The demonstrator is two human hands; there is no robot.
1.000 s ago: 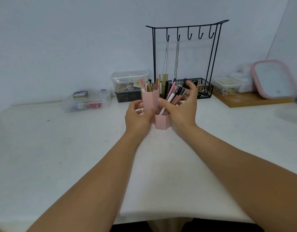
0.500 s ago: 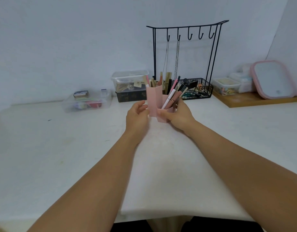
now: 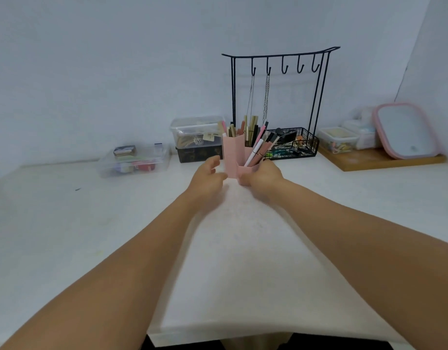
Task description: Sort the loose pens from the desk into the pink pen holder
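Right hand (image 3: 264, 176) grips pink pen holder (image 3: 234, 157); left hand (image 3: 207, 176) loose, fingers relaxed beside it.

Two bare forearms in view, no sleeves, watch, bracelets or rings visible. Left hand (image 3: 207, 178) motion-blurred at fingers. Right hand (image 3: 264, 176) sharper. Nails too small to assess.

The left hand (image 3: 207, 178) was blurred, so it could not be told whether the pink pen holder (image 3: 235, 159) was touched. The right hand's (image 3: 264, 176) fingers were hidden behind the holder. Both arms were cut off at the bottom edge. Things inside the clear boxes (image 3: 134, 161) were too small to be told.
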